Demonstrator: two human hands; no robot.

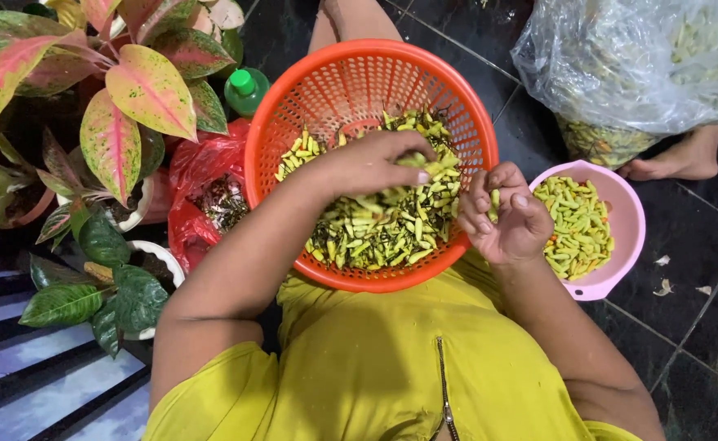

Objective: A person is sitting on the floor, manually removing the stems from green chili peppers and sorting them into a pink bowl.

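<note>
An orange plastic basket [293,90] rests on my lap, holding a heap of small green chillies [383,233] with stems. My left hand [371,161] reaches over the heap, fingers pinched on a few chillies. My right hand [503,216] hovers at the basket's right rim, fingers curled around a single chilli. Just right of that hand stands a pink bowl [624,216] filled with green chillies [575,224].
A red plastic bag [204,163] with dark stems lies left of the basket. Potted plants with pink-green leaves [130,98] and a green-capped bottle [244,88] stand at the left. A clear bag of chillies [636,65] and another person's foot [677,162] are at the upper right.
</note>
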